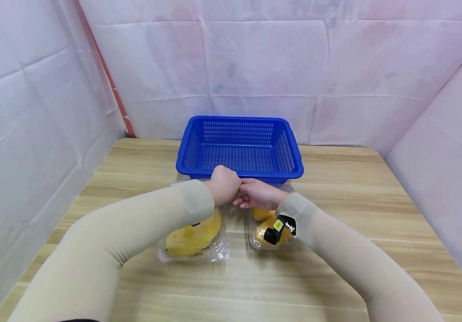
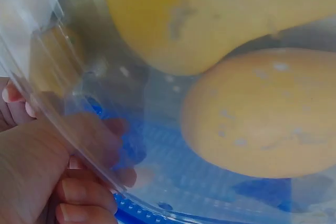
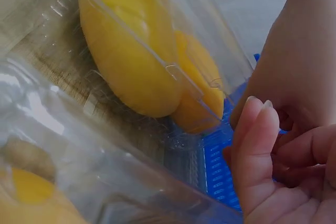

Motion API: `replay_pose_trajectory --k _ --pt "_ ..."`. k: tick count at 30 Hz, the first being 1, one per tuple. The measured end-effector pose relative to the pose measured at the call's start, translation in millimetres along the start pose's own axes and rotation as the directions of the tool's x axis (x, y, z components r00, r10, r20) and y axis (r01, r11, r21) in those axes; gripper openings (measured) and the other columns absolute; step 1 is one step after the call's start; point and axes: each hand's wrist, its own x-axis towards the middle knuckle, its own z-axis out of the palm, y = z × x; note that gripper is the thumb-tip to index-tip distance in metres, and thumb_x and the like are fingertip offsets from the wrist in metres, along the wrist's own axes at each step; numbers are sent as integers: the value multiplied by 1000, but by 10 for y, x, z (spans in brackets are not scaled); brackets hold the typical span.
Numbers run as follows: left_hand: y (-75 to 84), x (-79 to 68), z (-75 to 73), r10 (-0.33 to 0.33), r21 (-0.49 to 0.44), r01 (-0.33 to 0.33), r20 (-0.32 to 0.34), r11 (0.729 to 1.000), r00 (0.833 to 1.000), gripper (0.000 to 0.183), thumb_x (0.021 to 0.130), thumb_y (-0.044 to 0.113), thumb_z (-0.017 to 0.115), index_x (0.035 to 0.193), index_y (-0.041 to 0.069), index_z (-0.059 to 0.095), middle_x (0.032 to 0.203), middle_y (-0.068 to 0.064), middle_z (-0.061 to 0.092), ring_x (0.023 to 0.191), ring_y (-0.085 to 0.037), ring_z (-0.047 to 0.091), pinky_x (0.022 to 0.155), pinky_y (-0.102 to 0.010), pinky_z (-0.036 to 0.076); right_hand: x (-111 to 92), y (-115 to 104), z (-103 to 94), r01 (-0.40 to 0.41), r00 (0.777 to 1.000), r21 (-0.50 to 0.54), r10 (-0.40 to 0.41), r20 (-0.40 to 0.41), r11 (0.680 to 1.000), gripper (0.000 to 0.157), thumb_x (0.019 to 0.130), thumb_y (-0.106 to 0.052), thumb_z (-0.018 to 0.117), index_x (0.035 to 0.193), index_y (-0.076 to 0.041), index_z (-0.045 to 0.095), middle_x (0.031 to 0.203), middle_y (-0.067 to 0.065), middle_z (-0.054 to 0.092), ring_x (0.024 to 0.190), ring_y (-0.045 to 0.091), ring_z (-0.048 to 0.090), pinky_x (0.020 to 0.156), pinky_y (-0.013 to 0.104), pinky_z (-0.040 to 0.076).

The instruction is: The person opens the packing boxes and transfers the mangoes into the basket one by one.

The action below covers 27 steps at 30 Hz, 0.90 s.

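My left hand is bent into a fist just before the basket. In the left wrist view it grips the edge of a clear plastic box. Inside that box lie yellow mangoes, below my left forearm. My right hand meets the left one from the other side. Two of its fingers stick out fairly straight in the right wrist view, while the rest lie against my left hand; I cannot tell whether they pinch anything. Below my right wrist sits a second clear box, also with mangoes.
A blue slotted basket stands at the back of the wooden table, right beyond my hands. Pale cloth walls surround the table behind and at both sides. A small black device is strapped at my right wrist.
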Motion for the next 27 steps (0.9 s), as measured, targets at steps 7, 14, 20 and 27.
replay_pose_trajectory --k 7,14,20,27 --pt "12 -62 -57 -22 -28 23 4 999 1000 18 94 26 54 97 20 71 87 5 66 75 -9 58 71 -28 50 11 0 26 29 1000 -124 -28 14 992 30 97 -3 38 127 5 41 86 7 58 73 12 57 66 23 49" --pt "27 -119 -86 -29 -72 29 6 997 1000 14 92 24 58 98 21 70 87 4 66 75 -9 59 67 -28 50 35 -41 111 -24 998 -213 12 -60 977 19 91 4 43 109 3 50 80 9 58 69 14 56 64 23 50" --pt "5 -155 -93 -53 -84 52 -14 995 998 15 91 22 56 94 21 71 86 4 66 75 -9 59 66 -29 51 45 -57 170 -9 998 -260 -8 -65 966 15 86 6 49 100 1 52 78 7 58 69 14 56 65 27 52" --pt "-6 -220 -137 -39 -119 36 -24 992 999 16 92 17 56 88 21 70 82 3 65 68 -9 56 59 -29 51 88 -48 188 116 993 -451 -119 22 885 18 89 -3 54 72 -7 51 60 2 48 51 10 44 51 23 41"
